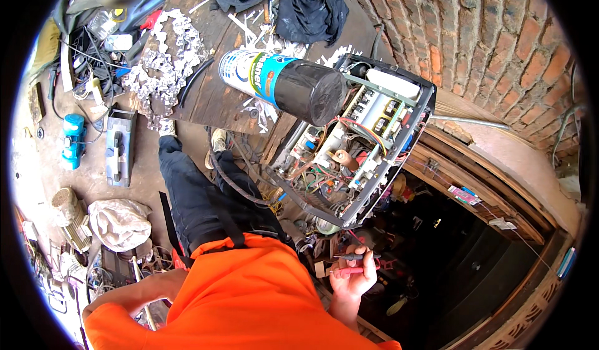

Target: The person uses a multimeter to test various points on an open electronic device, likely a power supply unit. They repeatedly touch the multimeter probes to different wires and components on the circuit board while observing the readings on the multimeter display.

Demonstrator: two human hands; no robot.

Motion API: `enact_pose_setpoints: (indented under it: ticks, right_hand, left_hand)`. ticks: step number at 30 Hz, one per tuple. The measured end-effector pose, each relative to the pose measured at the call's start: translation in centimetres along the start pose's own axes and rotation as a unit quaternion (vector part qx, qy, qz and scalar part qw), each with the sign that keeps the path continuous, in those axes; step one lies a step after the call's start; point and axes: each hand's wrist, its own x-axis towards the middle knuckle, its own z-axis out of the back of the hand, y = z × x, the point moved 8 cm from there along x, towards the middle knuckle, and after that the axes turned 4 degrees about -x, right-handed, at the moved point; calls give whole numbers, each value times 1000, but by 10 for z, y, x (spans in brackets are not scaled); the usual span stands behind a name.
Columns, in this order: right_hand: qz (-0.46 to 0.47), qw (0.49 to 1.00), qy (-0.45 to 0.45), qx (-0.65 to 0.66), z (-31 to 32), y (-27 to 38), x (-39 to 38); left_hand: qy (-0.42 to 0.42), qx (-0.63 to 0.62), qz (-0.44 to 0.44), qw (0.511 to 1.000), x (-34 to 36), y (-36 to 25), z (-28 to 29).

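My right hand (353, 278) is closed around two slim test probes. One is a red probe (349, 271) and the other a black probe (357, 257). Just beyond it sits an opened electrical unit (380, 125) in a dark metal case, its circuit boards, coloured wires and a copper-toned coil exposed. The probes are apart from the case. A large can (268, 78) with a blue and white label and black end part covers the unit's far left corner. My left arm (134, 294) bends in at my waist; the fingers of my left hand (176, 282) are hidden against the orange shirt.
A wooden bench (234, 103) holds silvery metal strips (165, 63), white scraps and a black cloth (311, 6). A brick wall (468, 31) rises at right, above a dark opening (430, 256). A grey toolbox (120, 147), a blue motor-like device (73, 141) and a sack (118, 225) lie left.
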Motion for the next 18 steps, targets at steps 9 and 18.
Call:
enact_pose_setpoints:
  ticks: [9,18]
  right_hand:
    - [-11,999,-42,-15,25,9,13]
    - [-42,995,-91,11,48,33,15]
  left_hand:
    - [-191,-57,86,976,-26,9,69]
    - [-701,-134,-332,616,-152,-53,227]
